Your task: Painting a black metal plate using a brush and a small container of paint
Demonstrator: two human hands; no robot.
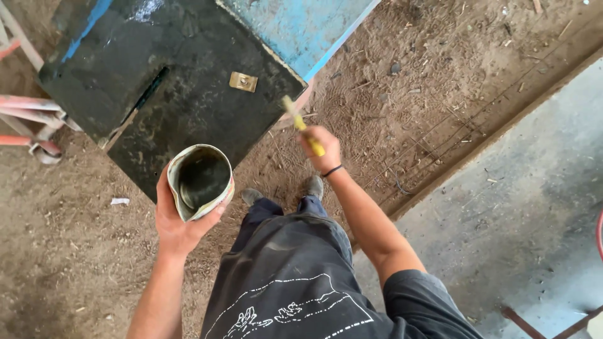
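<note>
My left hand (179, 223) cups dented metal tin of black paint (200, 181), at near edge of black-coated slab (188, 81). Keep tin level. My right hand (323, 147), right of slab, clenches yellow-handled brush (301, 124); I'd load sparingly.

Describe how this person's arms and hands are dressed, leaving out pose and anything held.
Both forearms are bare and neither hand wears a glove. The right hand has a thin dark band around its wrist. The left hand wears nothing visible. A dark short sleeve covers the right upper arm.
</note>
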